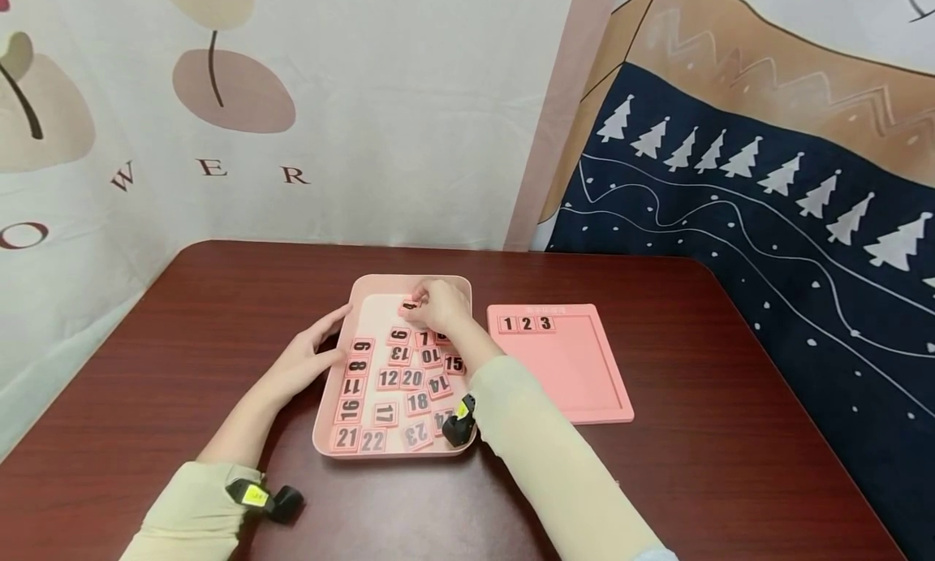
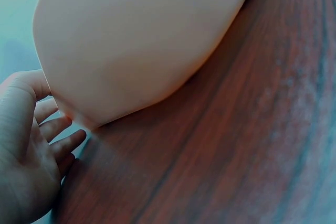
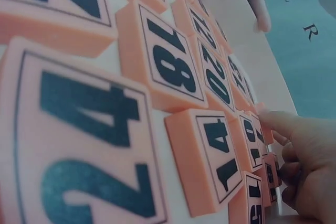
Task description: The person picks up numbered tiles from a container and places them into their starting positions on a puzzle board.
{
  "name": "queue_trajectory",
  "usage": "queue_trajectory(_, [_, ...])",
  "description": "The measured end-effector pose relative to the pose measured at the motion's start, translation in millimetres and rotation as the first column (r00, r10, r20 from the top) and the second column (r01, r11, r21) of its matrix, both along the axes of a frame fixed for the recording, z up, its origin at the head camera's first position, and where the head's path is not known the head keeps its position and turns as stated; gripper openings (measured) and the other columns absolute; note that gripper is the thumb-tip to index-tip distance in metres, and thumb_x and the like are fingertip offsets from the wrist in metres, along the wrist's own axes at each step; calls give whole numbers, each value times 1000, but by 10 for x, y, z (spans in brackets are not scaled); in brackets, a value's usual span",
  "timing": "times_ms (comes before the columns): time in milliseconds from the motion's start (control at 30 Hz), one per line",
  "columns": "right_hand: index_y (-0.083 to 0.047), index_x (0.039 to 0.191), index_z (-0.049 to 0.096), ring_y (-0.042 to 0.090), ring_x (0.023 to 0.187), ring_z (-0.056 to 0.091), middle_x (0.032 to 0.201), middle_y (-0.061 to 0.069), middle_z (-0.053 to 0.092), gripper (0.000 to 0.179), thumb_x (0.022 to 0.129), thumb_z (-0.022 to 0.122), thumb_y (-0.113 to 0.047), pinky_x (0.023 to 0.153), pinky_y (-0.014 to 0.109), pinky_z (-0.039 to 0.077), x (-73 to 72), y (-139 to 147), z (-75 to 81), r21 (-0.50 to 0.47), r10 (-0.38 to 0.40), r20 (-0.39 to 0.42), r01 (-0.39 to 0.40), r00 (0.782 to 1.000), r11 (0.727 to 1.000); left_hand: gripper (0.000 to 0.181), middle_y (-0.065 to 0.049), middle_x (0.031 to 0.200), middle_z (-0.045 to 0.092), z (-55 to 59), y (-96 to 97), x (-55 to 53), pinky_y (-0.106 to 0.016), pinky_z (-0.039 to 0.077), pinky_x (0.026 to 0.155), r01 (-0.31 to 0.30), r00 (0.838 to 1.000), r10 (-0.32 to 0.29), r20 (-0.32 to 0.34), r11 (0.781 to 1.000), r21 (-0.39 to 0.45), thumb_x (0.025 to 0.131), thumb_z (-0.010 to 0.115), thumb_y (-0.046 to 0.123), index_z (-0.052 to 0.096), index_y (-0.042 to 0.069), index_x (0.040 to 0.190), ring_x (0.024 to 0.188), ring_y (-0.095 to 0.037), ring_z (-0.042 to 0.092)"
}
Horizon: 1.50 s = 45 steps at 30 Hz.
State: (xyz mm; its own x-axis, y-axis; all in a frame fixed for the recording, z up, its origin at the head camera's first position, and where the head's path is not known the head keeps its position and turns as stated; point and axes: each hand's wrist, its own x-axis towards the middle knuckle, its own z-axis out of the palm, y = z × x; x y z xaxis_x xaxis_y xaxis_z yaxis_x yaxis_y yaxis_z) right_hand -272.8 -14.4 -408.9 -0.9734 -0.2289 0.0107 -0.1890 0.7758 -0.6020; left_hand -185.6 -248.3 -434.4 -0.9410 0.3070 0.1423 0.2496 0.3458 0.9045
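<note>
A shallow pink tray [image 1: 321, 419] holds several pink number tiles, among them the 20 tile [image 1: 412, 378] and the 24 tile [image 3: 94, 140]. My left hand [image 1: 301, 362] touches the tray's left side from outside, its thumb and fingers spread and fairly straight. Over the far part of the tray, my right hand [image 1: 444, 308] pinches a number tile [image 1: 410, 305] that seems to read 4, partly covered by the fingers. To the right lies a pink framed board [image 1: 566, 366], with the 1 tile [image 1: 507, 325], 2 tile [image 1: 527, 324] and 3 tile [image 1: 545, 323] in a row at its top left.
Tray and board stand close together on a dark red wooden table [image 1: 701, 431]. Behind the table hang a pale printed cloth [image 1: 409, 122] and a navy cloth with white trees [image 1: 730, 196]. The right forearm passes over the board's near left corner.
</note>
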Motion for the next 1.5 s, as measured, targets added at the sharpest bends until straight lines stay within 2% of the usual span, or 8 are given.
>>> queue_trajectory(133, [-18, 99, 67, 12, 88, 53, 99, -5, 62, 29, 80, 77, -37, 76, 28, 44, 34, 14, 33, -47, -6, 31, 8, 1000, 999, 72, -24, 145, 38, 3, 10, 1, -13, 28, 93, 2, 1000, -2, 9, 1000, 6, 86, 60, 0, 29, 6, 151, 132, -33, 32])
queue_trajectory(300, [-12, 105, 66, 16, 93, 54, 103, 0, 63, 29, 82, 76, -28, 81, 30, 45, 93, 32, 144, -124, 23, 20, -20, 1000, 992, 73, -23, 145, 38, 10, 17, 7, -14, 30, 92, 10, 1000, -10, 16, 1000, 0, 86, 61, 1, 30, 8, 151, 131, -31, 33])
queue_trajectory(533, [-17, 105, 67, 12, 86, 56, 94, -4, 63, 30, 83, 74, -37, 81, 32, 42, 145, 91, 404, -115, 31, -83, -41, 996, 993, 74, -22, 145, 39, 7, 7, 13, -14, 29, 93, 12, 1000, -12, 4, 1000, -13, 85, 63, 3, 31, 10, 151, 131, -30, 33])
queue_trajectory(733, [-15, 106, 66, 15, 99, 57, 107, 1, 65, 30, 85, 73, -36, 85, 32, 44, 233, 221, 653, -142, 21, -138, -41, 990, 989, 74, -22, 146, 37, -4, 2, 24, -13, 28, 93, 13, 1000, -13, 8, 1000, -7, 85, 63, 2, 30, 8, 151, 133, -31, 31])
queue_trajectory(867, [-15, 105, 68, 17, 100, 58, 106, 3, 66, 31, 84, 73, -37, 86, 33, 44, 301, 387, 745, -144, -14, -196, -15, 980, 989, 74, -22, 147, 37, -5, 5, 18, -13, 27, 93, 9, 1000, -9, 10, 1000, -15, 85, 63, 2, 30, 9, 151, 133, -31, 31])
queue_trajectory(1133, [-12, 102, 69, 19, 95, 58, 101, 3, 66, 31, 82, 76, -35, 82, 35, 45, 451, 808, 692, -224, -112, -238, 57, 965, 973, 73, -23, 145, 38, -11, 5, -1, -13, 25, 95, 18, 1000, -18, -3, 1000, -11, 85, 63, 3, 30, 7, 151, 133, -32, 31])
queue_trajectory(1367, [-9, 100, 70, 22, 87, 57, 93, 7, 65, 31, 80, 78, -32, 77, 38, 44, 550, 1191, 563, -214, -187, -283, 128, 941, 968, 73, -24, 144, 39, -18, 6, -4, -16, 26, 96, 19, 1000, -19, -2, 1000, -20, 86, 63, 3, 30, 8, 151, 132, -32, 32])
queue_trajectory(1500, [-9, 99, 69, 22, 89, 58, 95, 7, 66, 30, 80, 77, -31, 77, 38, 44, 586, 1409, 466, -210, -226, -261, 173, 939, 962, 73, -24, 144, 39, -16, 9, -5, -21, 26, 98, 14, 1000, -14, -1, 1000, -27, 86, 63, 4, 30, 9, 151, 133, -33, 32])
